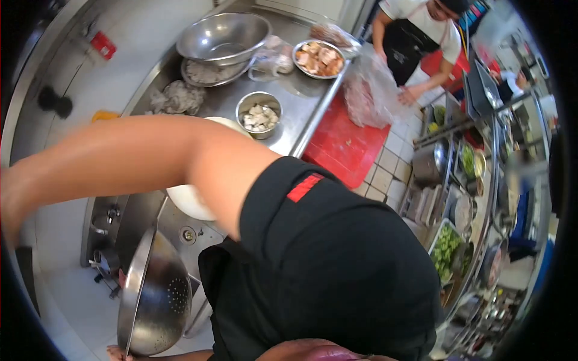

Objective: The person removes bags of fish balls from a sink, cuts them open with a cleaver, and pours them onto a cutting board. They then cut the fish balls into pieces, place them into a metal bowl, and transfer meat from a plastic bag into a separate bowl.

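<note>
At the bottom left, my left hand (pixel 118 354) grips the rim of a large metal colander (pixel 158 295). The colander is tilted on its side with its perforated outside facing me. My right arm stretches across to the left edge. There my right hand (pixel 7 210) is smeared and cut off, so its fingers cannot be made out. Behind that arm is a large white round container (pixel 191 201), partly hidden, beside the sink drain (pixel 188 234). A metal pot (pixel 259 114) of pale chunks stands on the steel counter.
Metal bowls (pixel 224 39) are stacked near bagged food (pixel 274 57) and a bowl of orange-pink pieces (pixel 319 59). A co-worker (pixel 415 42) handles a clear bag of meat (pixel 364 90) over a red board (pixel 346 141). Shelves with a tray of greens (pixel 445 249) line the right.
</note>
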A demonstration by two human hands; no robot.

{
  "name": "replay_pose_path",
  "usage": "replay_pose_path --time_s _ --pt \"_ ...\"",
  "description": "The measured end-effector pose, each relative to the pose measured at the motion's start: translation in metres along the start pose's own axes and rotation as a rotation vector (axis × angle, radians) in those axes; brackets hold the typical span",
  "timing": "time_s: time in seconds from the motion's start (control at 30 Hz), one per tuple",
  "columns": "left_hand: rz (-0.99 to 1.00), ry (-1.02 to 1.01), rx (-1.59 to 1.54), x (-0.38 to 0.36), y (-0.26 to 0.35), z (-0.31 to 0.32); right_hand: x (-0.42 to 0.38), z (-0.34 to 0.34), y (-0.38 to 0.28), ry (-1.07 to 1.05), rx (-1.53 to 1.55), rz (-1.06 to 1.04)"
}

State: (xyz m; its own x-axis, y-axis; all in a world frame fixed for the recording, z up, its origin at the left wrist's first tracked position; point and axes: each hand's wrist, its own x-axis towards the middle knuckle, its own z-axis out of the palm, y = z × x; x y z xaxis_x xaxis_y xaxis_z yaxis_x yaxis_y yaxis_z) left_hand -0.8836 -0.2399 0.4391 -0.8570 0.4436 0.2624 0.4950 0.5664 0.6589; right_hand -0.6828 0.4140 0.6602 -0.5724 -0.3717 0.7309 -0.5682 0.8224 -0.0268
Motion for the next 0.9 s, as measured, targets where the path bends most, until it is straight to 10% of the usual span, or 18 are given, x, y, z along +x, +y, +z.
replay_pose_path --time_s 0.17,0.27,0.37,0.43,0.67,0.9 --pt "0.912 0.319 0.303 0.071 0.225 0.147 -0.219 -0.014 0.011 0.472 0.183 0.494" --pt "1.315 0.084 -0.227 0.140 0.288 0.227 -0.341 -0.029 -0.035 0.618 0.174 1.082" --pt "1.479 -0.052 -0.437 0.113 0.437 0.343 -0.414 -0.050 -0.090 0.792 0.827 1.642" --pt "1.683 -0.239 -0.460 0.106 0.494 0.396 -0.471 -0.042 -0.119 1.035 1.280 1.556" --pt "1.803 -0.562 -0.604 0.013 0.593 0.566 -0.607 -0.054 -0.247 1.615 0.957 1.821" --pt "1.359 -0.696 -0.438 0.043 0.549 0.616 -0.800 0.021 -0.367 2.124 0.386 1.905"
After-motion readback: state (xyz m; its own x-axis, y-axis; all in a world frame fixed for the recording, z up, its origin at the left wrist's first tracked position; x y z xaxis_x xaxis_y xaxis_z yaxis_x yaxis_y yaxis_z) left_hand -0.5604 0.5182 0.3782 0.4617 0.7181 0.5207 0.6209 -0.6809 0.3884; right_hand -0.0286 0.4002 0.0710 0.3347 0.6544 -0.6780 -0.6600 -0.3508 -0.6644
